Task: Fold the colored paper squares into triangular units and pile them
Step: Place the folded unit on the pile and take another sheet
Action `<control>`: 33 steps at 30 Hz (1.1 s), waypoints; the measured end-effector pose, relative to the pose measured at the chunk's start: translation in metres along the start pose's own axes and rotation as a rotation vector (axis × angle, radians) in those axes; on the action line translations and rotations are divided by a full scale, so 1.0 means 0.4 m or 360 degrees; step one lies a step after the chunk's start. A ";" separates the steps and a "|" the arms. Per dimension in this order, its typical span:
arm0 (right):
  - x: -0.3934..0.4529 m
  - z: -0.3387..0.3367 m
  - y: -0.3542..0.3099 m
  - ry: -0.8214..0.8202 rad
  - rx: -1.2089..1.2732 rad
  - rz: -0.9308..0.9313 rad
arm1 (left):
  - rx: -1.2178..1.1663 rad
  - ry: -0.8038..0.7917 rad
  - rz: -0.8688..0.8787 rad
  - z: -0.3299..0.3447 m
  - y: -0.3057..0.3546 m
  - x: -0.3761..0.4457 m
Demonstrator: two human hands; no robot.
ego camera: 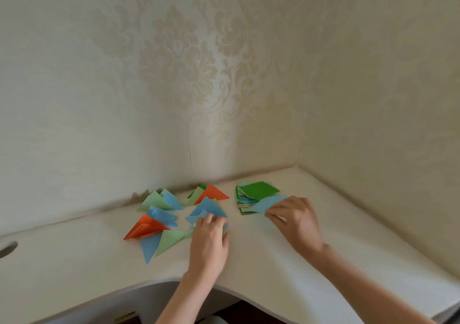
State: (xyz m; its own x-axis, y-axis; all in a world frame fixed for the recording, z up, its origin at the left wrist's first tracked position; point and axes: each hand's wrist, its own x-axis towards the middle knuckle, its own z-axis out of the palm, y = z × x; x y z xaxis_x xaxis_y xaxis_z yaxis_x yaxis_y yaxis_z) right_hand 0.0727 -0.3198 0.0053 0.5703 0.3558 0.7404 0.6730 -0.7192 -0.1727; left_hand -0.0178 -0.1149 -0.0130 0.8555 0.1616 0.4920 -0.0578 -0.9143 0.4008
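Note:
A stack of paper squares (257,191) with a dark green sheet on top lies near the back right of the desk. My right hand (296,220) pinches a light blue sheet (267,203) at the stack's near edge. Folded triangular units lie scattered to the left: an orange one (145,228), a second orange one (212,193), blue ones (161,215) and light green ones (155,200). My left hand (209,242) rests its fingertips on a blue folded triangle (207,208) among them; whether it grips the triangle is unclear.
The white desk (273,261) sits in a corner, with wallpapered walls behind and to the right. Its front edge curves inward near me. A round cable hole (8,247) is at the far left.

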 end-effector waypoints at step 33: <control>-0.105 0.003 0.031 -0.0792 0.0701 0.0980 | -0.0543 -0.0221 0.0142 0.163 0.102 0.020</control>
State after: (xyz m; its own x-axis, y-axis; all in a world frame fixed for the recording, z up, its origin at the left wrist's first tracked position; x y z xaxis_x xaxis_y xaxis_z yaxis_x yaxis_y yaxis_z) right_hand 0.0578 -0.3431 -0.0287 0.9579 0.2741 0.0857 0.2422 -0.6106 -0.7540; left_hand 0.0203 -0.1752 -0.0429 0.8997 0.0138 0.4364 -0.2832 -0.7423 0.6073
